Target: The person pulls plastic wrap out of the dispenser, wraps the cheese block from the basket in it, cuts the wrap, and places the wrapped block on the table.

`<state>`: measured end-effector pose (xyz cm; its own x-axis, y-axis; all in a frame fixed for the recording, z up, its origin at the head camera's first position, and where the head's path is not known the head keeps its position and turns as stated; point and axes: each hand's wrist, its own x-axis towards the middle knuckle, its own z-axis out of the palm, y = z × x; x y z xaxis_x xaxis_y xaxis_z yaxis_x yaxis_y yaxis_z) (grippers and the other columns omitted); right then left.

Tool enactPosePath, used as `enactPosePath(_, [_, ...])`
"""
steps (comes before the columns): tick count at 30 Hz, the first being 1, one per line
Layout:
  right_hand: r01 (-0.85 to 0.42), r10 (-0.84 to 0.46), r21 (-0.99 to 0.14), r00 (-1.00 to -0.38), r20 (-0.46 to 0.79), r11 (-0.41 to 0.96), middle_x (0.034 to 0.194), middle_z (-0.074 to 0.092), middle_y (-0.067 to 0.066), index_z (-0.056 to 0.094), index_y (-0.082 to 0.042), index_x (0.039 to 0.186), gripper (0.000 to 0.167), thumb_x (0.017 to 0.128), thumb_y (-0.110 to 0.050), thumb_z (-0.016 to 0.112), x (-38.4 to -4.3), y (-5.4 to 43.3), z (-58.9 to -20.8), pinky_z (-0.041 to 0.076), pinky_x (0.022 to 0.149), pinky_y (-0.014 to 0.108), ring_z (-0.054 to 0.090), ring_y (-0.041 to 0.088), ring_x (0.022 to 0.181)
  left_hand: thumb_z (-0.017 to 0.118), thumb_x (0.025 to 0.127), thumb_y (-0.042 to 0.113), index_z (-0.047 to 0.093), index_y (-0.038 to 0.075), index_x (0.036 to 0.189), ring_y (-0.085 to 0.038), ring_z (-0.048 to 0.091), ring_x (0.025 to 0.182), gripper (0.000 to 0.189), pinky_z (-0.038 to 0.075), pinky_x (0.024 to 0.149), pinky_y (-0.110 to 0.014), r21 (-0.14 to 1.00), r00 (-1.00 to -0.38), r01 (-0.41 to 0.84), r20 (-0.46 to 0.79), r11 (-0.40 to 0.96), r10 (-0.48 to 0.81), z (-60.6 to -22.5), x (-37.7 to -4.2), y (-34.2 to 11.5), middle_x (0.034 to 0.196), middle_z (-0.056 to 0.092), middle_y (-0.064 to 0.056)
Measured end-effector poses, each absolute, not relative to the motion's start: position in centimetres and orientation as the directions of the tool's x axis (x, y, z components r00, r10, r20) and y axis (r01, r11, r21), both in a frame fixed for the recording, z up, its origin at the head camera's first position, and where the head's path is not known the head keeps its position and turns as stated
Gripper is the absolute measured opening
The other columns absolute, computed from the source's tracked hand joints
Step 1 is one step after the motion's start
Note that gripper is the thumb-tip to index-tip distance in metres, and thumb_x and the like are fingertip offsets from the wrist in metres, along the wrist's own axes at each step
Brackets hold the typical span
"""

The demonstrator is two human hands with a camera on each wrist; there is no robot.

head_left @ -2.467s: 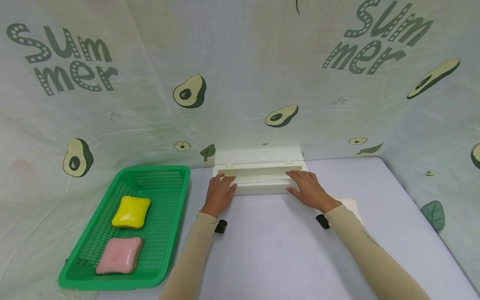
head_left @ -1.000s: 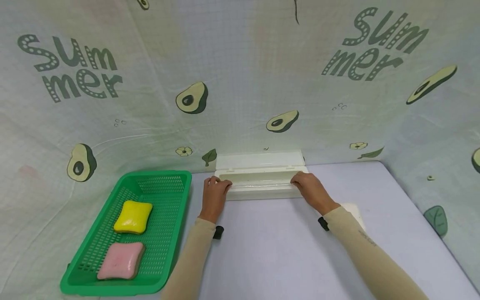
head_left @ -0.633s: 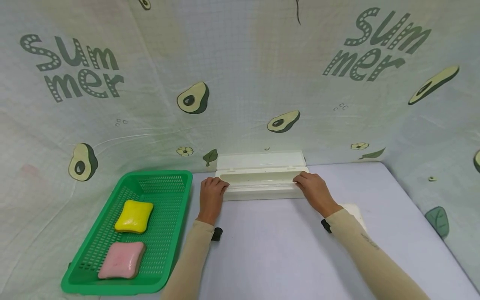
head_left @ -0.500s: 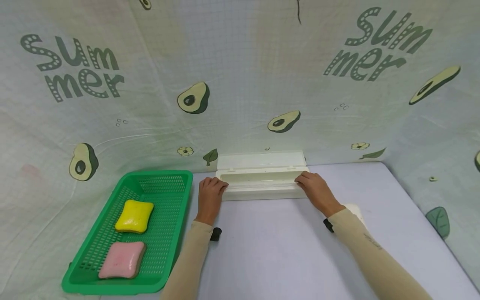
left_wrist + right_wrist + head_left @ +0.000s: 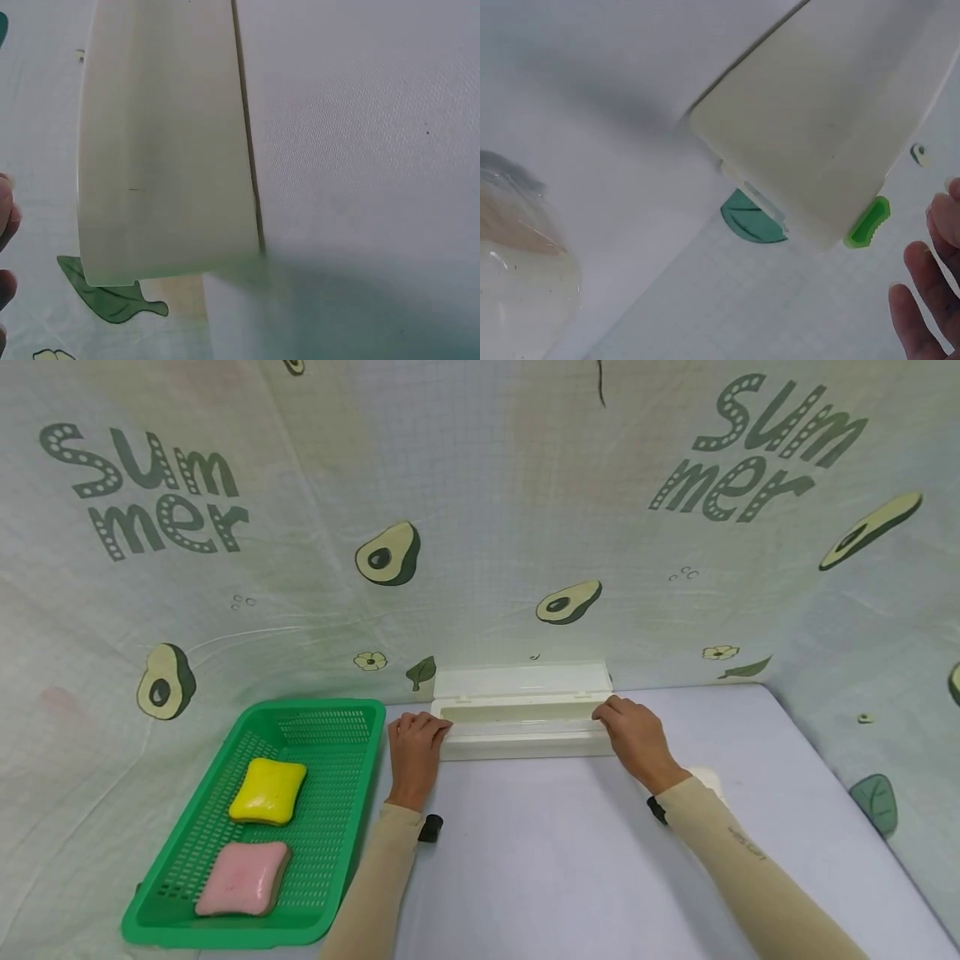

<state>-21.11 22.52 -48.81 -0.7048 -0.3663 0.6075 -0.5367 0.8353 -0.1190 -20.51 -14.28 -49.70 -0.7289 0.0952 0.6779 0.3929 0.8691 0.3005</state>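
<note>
A long white cling film box [image 5: 528, 747] stands at the back of the table with its lid [image 5: 522, 680] raised. A glossy, clear cling film edge [image 5: 525, 727] runs along its front rim. My left hand [image 5: 415, 758] pinches the film at the left end, thumb and forefinger together. At the right end my right hand [image 5: 637, 743] pinches it likewise; its other fingers [image 5: 922, 289] hang loosely curved in the right wrist view. The left wrist view catches only some fingertips beside the box [image 5: 169, 142]. Thumbs are hidden in both wrist views.
At left, a green basket [image 5: 362, 810] holds a yellow, shiny sponge [image 5: 267, 791] and a pink one [image 5: 242, 878]. A white, film-wrapped block [image 5: 525, 300] lies beside my right forearm. A green plastic piece [image 5: 868, 223] shows at the box's end. Printed cloth [image 5: 480, 510] hangs behind.
My fingers have closed from a relaxed spread into pinches at the box's front rim. Both hands have then slid outward, toward the box's two ends. The box and basket stay in place.
</note>
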Motion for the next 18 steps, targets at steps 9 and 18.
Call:
enactPosePath(9, [-0.562,-0.384,-0.127,-0.696,0.606,0.817,0.091,0.068,0.009,0.074,-0.001,0.097,0.018,0.084,0.009,0.081,-20.3,23.1,-48.3,0.055,0.085,0.050,0.066,0.029,0.081,0.084,0.088,0.013,0.084,0.011,0.094,-0.029,0.062,0.094,0.007,0.044,0.093,-0.052,0.314,-0.735,0.377,0.675,0.872,0.074,-49.4,-20.0,-14.5,0.088,0.075,-0.005])
enactPosePath(18, [-0.531,-0.391,-0.107,-0.731,0.560,0.840,0.089,0.073,0.005,0.076,-0.005,0.096,0.012,0.087,0.000,0.081,-19.3,23.5,-47.7,0.053,0.087,0.048,0.068,0.026,0.083,0.085,0.087,0.013,0.085,0.012,0.093,-0.026,0.060,0.093,0.007,0.043,0.094,-0.051,0.316,-0.747,0.356,0.661,0.880,0.065,-49.4,-19.6,-14.6,0.088,0.075,-0.003])
